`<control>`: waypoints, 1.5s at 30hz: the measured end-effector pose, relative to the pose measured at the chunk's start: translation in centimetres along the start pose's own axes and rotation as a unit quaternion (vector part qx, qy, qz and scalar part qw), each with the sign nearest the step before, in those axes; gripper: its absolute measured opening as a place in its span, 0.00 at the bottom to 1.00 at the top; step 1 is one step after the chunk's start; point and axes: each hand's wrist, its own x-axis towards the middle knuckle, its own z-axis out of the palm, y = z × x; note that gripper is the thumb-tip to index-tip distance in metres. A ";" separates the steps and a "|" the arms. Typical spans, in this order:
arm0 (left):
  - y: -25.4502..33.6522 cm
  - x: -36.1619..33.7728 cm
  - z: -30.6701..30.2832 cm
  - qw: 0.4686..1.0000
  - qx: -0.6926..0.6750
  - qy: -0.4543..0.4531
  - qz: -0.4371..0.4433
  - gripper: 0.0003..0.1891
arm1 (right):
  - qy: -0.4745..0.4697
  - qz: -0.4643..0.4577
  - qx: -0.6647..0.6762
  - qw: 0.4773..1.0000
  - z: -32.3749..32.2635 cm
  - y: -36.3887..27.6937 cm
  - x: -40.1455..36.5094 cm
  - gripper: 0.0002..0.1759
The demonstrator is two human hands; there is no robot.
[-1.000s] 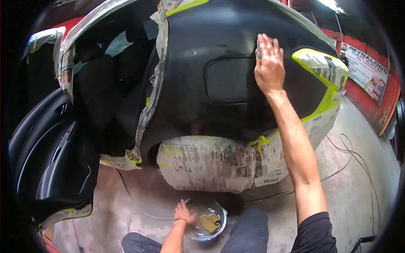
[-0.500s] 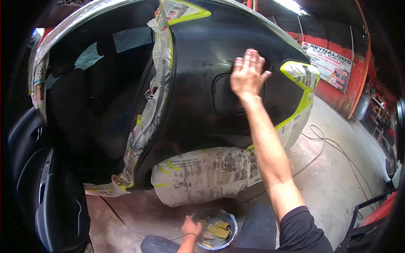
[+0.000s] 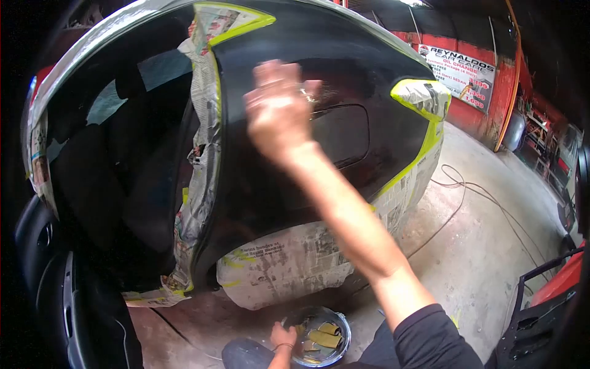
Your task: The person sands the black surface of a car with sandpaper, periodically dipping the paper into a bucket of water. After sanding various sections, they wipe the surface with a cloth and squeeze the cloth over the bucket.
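Observation:
The black rear side panel (image 3: pixel 270 197) of a car fills the middle, with a rounded fuel flap (image 3: pixel 344 135). My right hand (image 3: pixel 281 111) lies on the panel left of the flap, blurred by motion, its fingers apart and nothing visible in it. Low down, my left hand (image 3: pixel 284 335) is at the left rim of a round basin (image 3: pixel 346 344), its fingers bent around something yellowish-brown at the edge. Inside the basin are yellowish-brown pieces (image 3: pixel 326 338).
Newspaper and yellow tape cover the wheel area (image 3: pixel 279 264), door edge (image 3: pixel 206 123) and tail light (image 3: pixel 424 98). An open door (image 3: pixel 67 301) stands at left. A hose (image 3: pixel 491 194) crosses the floor; a sign (image 3: pixel 458 74) hangs behind.
My right hand has moved left across the panel, from over the flap to beside it. The view has shifted a little. My left hand remains at the basin's rim.

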 end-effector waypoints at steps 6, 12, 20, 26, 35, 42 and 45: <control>-0.2 -0.8 0.0 1.000 -0.018 0.002 0.005 0.25 | 0.017 -0.086 -0.179 0.980 -1.6 11.7 0.0 0.33; 0.2 -1.3 -0.5 1.000 -0.009 0.014 0.002 0.24 | 0.020 0.084 -0.124 0.989 -0.5 5.0 2.1 0.37; 1.5 -1.9 -1.2 1.000 -0.006 0.005 -0.023 0.24 | -0.046 -0.018 -0.144 0.988 -1.6 13.4 4.2 0.37; 0.6 -1.2 -1.0 1.000 0.010 0.021 -0.019 0.23 | -0.028 0.012 -0.083 0.996 1.9 2.1 5.1 0.40; 0.7 -1.1 -1.1 1.000 -0.010 -0.007 -0.026 0.25 | -0.096 0.061 -0.059 0.992 -1.8 13.9 5.9 0.37; -1.5 -0.7 1.4 0.998 -0.028 0.024 0.040 0.26 | -0.061 0.054 -0.032 0.996 0.8 -1.9 6.6 0.38; 0.8 -1.8 -0.7 0.998 -0.045 -0.025 0.040 0.21 | -0.082 0.010 -0.054 0.995 -1.2 1.5 5.3 0.38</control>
